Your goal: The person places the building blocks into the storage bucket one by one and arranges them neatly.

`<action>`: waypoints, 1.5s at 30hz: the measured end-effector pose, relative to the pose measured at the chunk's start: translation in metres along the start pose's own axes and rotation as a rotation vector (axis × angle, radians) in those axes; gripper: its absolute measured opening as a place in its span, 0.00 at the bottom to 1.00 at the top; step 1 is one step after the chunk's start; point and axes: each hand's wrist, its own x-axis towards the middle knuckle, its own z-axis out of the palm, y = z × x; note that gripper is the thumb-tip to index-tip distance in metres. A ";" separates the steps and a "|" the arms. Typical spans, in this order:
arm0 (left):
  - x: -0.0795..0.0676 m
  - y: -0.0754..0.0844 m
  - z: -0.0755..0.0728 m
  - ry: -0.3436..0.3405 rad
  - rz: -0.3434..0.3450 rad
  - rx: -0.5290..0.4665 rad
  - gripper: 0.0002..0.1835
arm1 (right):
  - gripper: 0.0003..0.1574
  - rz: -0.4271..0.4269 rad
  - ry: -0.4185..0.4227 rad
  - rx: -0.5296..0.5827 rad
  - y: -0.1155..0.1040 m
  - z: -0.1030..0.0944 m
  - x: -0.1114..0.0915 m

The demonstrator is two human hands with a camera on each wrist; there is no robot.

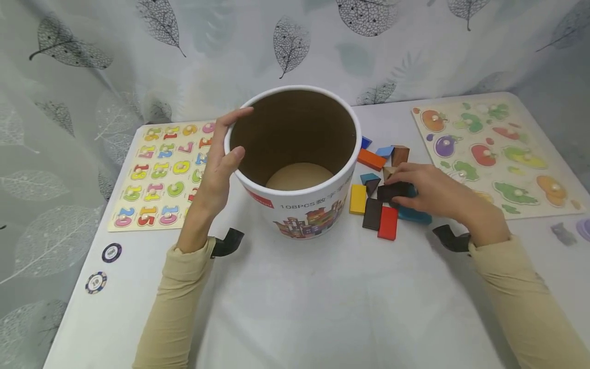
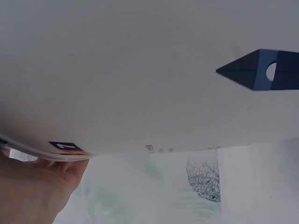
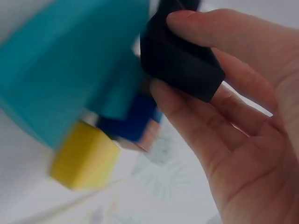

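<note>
My left hand (image 1: 213,179) grips the left rim of a large white bucket (image 1: 306,205), its thumb at the inner edge. The bucket's floor shows bare inside. In the left wrist view the bucket's pale wall (image 2: 140,84) fills most of the picture. On the right, my right hand (image 1: 435,193) pinches a black block (image 3: 180,60) between thumb and fingers, just over a cluster of blocks. A yellow block (image 1: 357,199), a dark brown block (image 1: 372,213), a red block (image 1: 388,223) and a teal piece (image 1: 416,216) lie around it.
An orange block (image 1: 371,159) and a brown block (image 1: 400,155) lie behind the hand. A number puzzle board (image 1: 154,179) is at the left, a vegetable puzzle board (image 1: 498,154) at the right. Two round chips, one dark (image 1: 112,252), lie front left.
</note>
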 end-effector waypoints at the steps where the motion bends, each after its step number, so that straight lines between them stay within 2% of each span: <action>1: 0.000 -0.001 0.001 0.008 0.000 -0.012 0.38 | 0.25 0.005 0.015 0.007 0.000 -0.004 -0.001; 4: 0.000 -0.001 0.004 0.038 0.008 -0.033 0.42 | 0.26 0.017 0.078 0.009 -0.002 -0.018 -0.007; 6: 0.000 -0.003 0.005 0.055 0.014 -0.039 0.45 | 0.28 -0.007 0.152 -0.002 -0.003 -0.029 -0.010; 9: 0.000 -0.005 0.007 0.071 0.022 -0.032 0.46 | 0.30 -0.068 0.314 -0.038 -0.007 -0.047 -0.015; 13: 0.000 -0.006 0.008 0.081 0.024 -0.011 0.47 | 0.30 -0.179 0.544 -0.005 -0.018 -0.066 -0.014; 17: -0.001 -0.007 0.008 0.093 0.020 0.016 0.48 | 0.33 -0.284 0.659 0.103 -0.035 -0.079 -0.003; 20: -0.001 -0.006 0.007 0.100 0.019 0.038 0.48 | 0.37 -0.338 0.640 0.223 -0.052 -0.085 0.007; 27: -0.002 -0.006 0.008 0.106 0.022 0.043 0.49 | 0.29 -0.504 0.580 0.620 -0.090 -0.089 0.042; 29: -0.002 -0.006 0.008 0.107 0.019 0.048 0.49 | 0.28 -0.530 0.570 0.686 -0.099 -0.088 0.051; 32: -0.002 -0.006 0.009 0.106 0.018 0.044 0.50 | 0.28 -0.529 0.562 0.700 -0.111 -0.086 0.061; 36: -0.002 -0.006 0.009 0.100 0.016 0.037 0.50 | 0.27 -0.462 0.555 0.688 -0.121 -0.081 0.069; 40: -0.002 -0.006 0.009 0.096 0.013 0.035 0.51 | 0.27 -0.393 0.551 0.697 -0.123 -0.078 0.072; 45: -0.002 -0.006 0.008 0.099 0.011 0.037 0.51 | 0.26 -0.384 0.558 0.688 -0.122 -0.077 0.076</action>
